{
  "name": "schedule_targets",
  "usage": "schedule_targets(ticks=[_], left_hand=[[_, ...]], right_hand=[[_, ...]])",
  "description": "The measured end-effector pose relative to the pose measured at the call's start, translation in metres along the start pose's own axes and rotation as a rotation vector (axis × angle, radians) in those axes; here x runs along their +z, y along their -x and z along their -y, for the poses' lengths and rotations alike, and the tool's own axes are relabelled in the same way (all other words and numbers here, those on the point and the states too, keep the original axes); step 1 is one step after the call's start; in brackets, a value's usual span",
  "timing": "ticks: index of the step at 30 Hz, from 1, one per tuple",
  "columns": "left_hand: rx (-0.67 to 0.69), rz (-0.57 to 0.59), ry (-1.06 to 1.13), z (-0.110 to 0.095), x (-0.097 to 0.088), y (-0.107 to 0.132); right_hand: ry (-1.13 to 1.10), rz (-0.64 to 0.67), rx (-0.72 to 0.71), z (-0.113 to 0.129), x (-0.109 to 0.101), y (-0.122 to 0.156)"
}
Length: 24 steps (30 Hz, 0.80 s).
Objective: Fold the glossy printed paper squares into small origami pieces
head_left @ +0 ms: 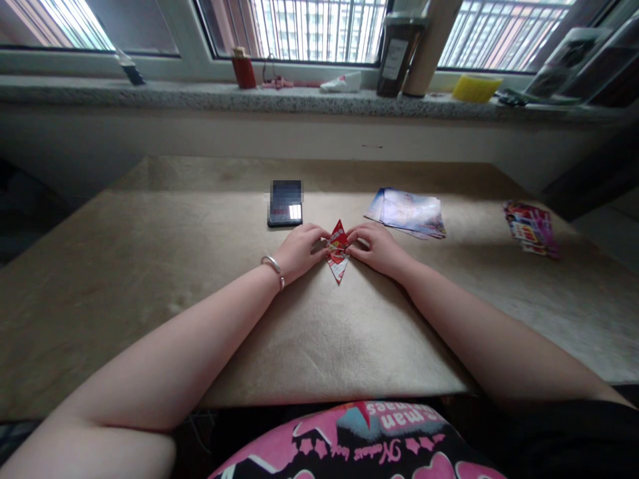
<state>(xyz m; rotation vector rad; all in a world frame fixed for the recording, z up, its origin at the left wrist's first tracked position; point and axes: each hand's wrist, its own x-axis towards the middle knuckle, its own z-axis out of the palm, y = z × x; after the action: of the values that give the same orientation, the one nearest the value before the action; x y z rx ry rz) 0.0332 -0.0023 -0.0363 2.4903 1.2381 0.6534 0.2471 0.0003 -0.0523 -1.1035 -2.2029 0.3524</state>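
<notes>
A folded piece of red and white printed paper [339,271], diamond-shaped with points toward and away from me, is at the middle of the table. My left hand [302,251] grips its left side, fingers closed at the edge; a silver bangle sits on that wrist. On the opposite side, my right hand [378,249] pinches the right edge between thumb and fingers. My fingertips cover both side corners of the paper.
Beyond my left hand lies a dark phone [285,203], partly blurred. Bluish printed sheets [407,211] lie beyond my right hand, and colourful printed papers [532,228] farther right. A stone windowsill [190,98] with several items runs behind the table [309,346].
</notes>
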Motion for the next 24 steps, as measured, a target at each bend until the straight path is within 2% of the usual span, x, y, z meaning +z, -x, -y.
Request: schedule_targets(ticks=[4,10,13,17,21,24], left_hand=[[0.014,-0.002,-0.018,0.001,0.001,-0.001],[0.149,-0.010,-0.065,0.006,0.004,-0.001],[0.175,-0.024,-0.066,0.009,0.005,-0.001],[0.217,-0.018,-0.092,0.012,0.004,-0.002],[0.260,-0.032,-0.148,0.016,0.004,-0.004],[0.276,-0.048,-0.159,0.018,0.004,-0.004]], right_hand=[[0.006,-0.007,-0.036,-0.002,0.001,0.000],[0.032,0.003,-0.134,-0.002,-0.002,0.002],[0.040,0.016,-0.182,-0.002,-0.004,0.003],[0.050,0.054,-0.165,-0.001,-0.003,0.003],[0.150,0.045,-0.120,0.000,-0.002,0.003],[0.168,0.056,-0.146,0.001,-0.002,0.001]])
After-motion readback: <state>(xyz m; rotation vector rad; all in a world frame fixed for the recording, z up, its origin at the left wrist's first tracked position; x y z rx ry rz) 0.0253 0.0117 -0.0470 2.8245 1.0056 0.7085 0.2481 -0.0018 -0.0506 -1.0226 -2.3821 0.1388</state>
